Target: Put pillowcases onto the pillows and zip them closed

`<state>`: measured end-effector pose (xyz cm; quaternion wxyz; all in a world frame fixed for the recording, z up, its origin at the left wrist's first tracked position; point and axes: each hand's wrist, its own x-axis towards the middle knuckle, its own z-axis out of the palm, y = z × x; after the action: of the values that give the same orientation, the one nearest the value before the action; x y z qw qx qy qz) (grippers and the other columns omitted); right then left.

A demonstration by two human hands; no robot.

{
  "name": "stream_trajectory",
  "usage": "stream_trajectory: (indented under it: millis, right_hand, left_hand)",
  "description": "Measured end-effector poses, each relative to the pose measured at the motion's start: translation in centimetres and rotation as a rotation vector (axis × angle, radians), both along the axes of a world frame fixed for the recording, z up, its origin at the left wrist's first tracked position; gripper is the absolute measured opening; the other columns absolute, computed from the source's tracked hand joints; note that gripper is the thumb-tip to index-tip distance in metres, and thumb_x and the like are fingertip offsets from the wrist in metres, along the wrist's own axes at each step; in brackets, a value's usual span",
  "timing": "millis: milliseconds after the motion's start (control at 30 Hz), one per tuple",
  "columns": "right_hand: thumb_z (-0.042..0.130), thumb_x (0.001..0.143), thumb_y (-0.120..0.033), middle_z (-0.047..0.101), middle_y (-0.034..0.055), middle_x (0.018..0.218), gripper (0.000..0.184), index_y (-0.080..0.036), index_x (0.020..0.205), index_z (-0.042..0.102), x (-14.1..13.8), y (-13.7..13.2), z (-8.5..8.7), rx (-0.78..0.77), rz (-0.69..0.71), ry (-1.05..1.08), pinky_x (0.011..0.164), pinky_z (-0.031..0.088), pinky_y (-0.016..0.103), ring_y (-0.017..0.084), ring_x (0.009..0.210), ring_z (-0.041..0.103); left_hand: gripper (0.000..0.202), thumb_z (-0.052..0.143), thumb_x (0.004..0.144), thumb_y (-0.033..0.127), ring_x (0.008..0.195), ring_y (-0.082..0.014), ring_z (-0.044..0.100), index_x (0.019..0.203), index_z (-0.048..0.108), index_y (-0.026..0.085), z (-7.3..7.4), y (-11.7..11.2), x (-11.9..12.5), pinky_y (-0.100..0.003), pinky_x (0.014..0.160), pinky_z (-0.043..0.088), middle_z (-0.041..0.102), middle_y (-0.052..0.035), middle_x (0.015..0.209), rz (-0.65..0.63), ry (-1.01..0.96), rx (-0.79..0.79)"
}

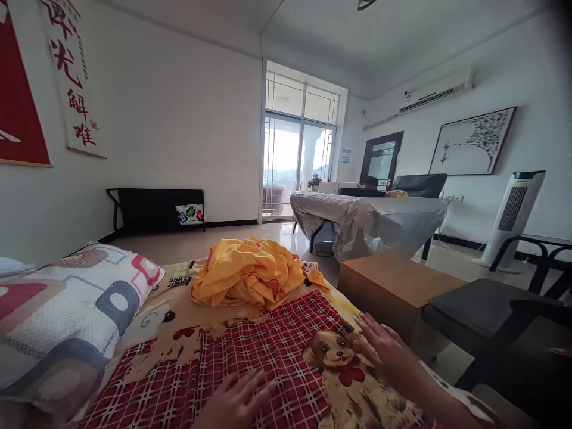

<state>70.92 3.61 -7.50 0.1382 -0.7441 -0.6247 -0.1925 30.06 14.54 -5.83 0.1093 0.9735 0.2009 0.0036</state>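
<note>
My left hand [236, 400] lies flat, fingers spread, on the red checked part of a bed sheet [268, 351] printed with a cartoon dog. My right hand [388, 353] also rests open on the sheet, beside the dog picture near the bed's right edge. Neither hand holds anything. A crumpled yellow cloth [250, 273] sits in a heap at the far end of the bed, well beyond both hands. A patterned pillow [58, 322] lies at the left.
A brown box [393, 286] stands right of the bed, with a dark chair [491, 316] beside it. Further off are a covered table [370, 217], a white tower fan [513, 217], a black rack [156, 208] by the left wall and a glass balcony door [297, 161].
</note>
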Motion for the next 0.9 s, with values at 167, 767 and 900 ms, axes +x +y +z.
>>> stream_trajectory:
  millis: [167, 767, 900]
  right_hand:
    - [0.046, 0.087, -0.037, 0.043, 0.012, 0.144, 0.055, -0.018, 0.14, 0.045, -16.1, 12.8, 2.2, -0.308, 0.283, 0.246, 0.11, 0.027, 0.049, 0.029, 0.134, 0.037]
    - [0.035, 0.089, -0.052, 0.035, 0.0123, 0.148, 0.062, -0.018, 0.141, 0.045, 2.7, 13.9, -3.6, -0.27, -0.201, 0.143, 0.112, 0.021, 0.055, 0.032, 0.138, 0.029]
    - [0.035, 0.092, -0.045, 0.032, 0.0054, 0.149, 0.052, -0.028, 0.14, 0.045, -1.3, 8.8, -3.9, -0.223, 0.105, 0.092, 0.111, 0.026, 0.053, 0.031, 0.137, 0.031]
  left_hand:
    - [0.058, 0.027, 0.09, 0.023, 0.143, -0.0286, 0.019, 0.147, 0.026, 0.015, -0.7, 6.7, 5.9, -0.055, 0.114, 0.019, 0.018, -0.0109, 0.155, 0.718, 0.018, 0.189]
    - [0.072, 0.016, 0.088, 0.064, 0.144, -0.0287, 0.017, 0.148, 0.025, 0.025, -5.5, 9.6, 5.2, -0.05, 0.115, 0.016, 0.02, -0.0048, 0.156, 0.886, 0.024, 0.03]
    - [0.065, 0.021, 0.09, 0.056, 0.142, -0.0306, 0.024, 0.145, 0.033, 0.024, -6.1, 9.6, 5.1, -0.053, 0.114, 0.019, 0.028, -0.0073, 0.153, 0.862, -0.005, 0.148]
